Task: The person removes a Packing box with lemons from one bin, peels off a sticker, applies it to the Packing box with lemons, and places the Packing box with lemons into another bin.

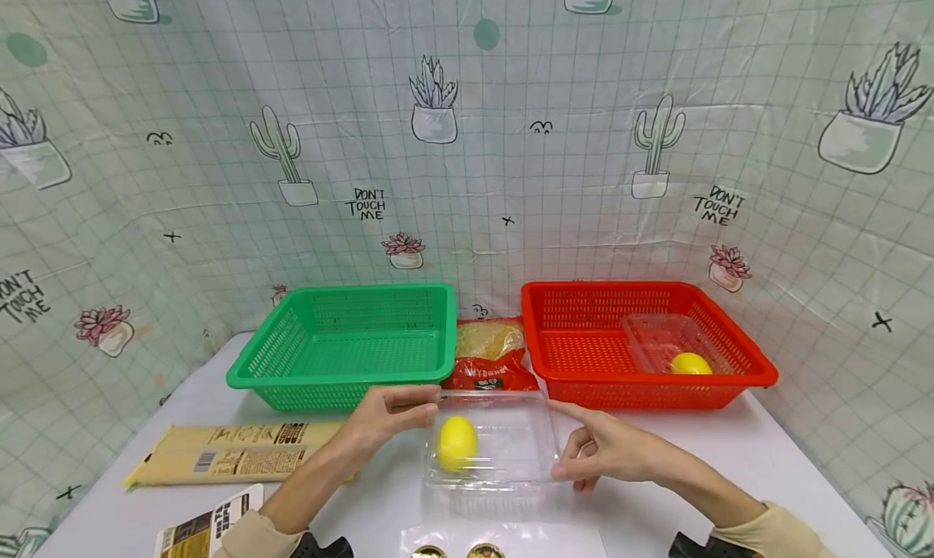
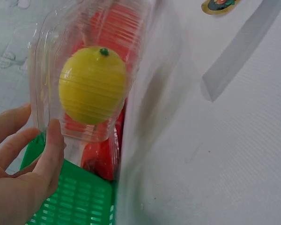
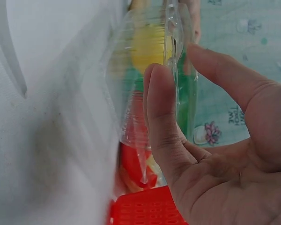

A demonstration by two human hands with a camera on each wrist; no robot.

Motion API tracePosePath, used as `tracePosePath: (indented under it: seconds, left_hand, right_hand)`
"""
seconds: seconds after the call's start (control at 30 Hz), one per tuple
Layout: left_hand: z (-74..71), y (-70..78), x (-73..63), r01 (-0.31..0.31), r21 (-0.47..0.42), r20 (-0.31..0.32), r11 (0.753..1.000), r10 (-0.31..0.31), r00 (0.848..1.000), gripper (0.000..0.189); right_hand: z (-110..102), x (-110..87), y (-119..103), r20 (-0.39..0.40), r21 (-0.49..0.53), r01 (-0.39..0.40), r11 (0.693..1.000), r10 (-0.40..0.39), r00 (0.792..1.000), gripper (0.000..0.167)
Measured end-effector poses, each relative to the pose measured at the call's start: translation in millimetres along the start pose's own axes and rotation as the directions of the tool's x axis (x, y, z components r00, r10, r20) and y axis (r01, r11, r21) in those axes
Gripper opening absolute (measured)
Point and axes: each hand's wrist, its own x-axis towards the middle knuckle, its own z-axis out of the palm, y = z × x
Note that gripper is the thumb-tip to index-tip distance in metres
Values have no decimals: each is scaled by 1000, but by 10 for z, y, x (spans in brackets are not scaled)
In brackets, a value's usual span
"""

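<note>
The left wrist view shows a small green spot (image 2: 104, 51) on the end of the yellow lemon (image 1: 457, 444); from the head this spot is not seen. The head view alone shows the whole clear box (image 1: 503, 436) with this lemon lying in its left part, and both hands at its sides. The box is in front of the two baskets, over the white table (image 1: 730, 448).

The left hand (image 1: 387, 416) is partly open, and its thumb and fingertips pinch the left edge of the box, near the far corner. The right hand (image 1: 609, 448) grips the right edge, with one finger stretched toward the far corner and the thumb and the others nearer to the person.

Behind stand a green basket (image 1: 451, 331) and a red basket (image 1: 642, 396), with a red food bag (image 1: 489, 355) between them. In the red basket there is a second clear box (image 1: 657, 327) with another lemon (image 1: 690, 364).

At the bottom of the head view, round stickers (image 1: 485, 551) are cut off, and the forearm covers part of the long packages (image 1: 248, 465). In the right wrist view the box is blurred, and I cannot tell if its lid is fully pressed down.
</note>
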Motion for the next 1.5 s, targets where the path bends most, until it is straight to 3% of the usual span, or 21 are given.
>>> tracePosePath:
  seconds: [0.27,0.8,1.23,1.4,1.5]
  left_hand:
    - [28,-93,20,0,43,-3,999,0,1000,51]
    - [78,-159,105,-18,64,21,998,17,1000,59]
    - [48,-194,37,-14,71,159,997,2,987,77]
    - [46,-175,3,-55,131,157,990,34,987,74]
    - [43,-146,-39,-78,203,124,976,54,991,69]
  right_hand:
    - [22,44,105,-10,0,8,1000,-8,1000,97]
    - [-25,102,190,-51,-117,16,993,-22,998,91]
    - [-28,63,142,-107,-280,12,960,-43,993,86]
    - [8,24,72,-148,-336,-17,942,-35,988,84]
    - [38,-1,12,-176,-371,-46,927,-22,984,82]
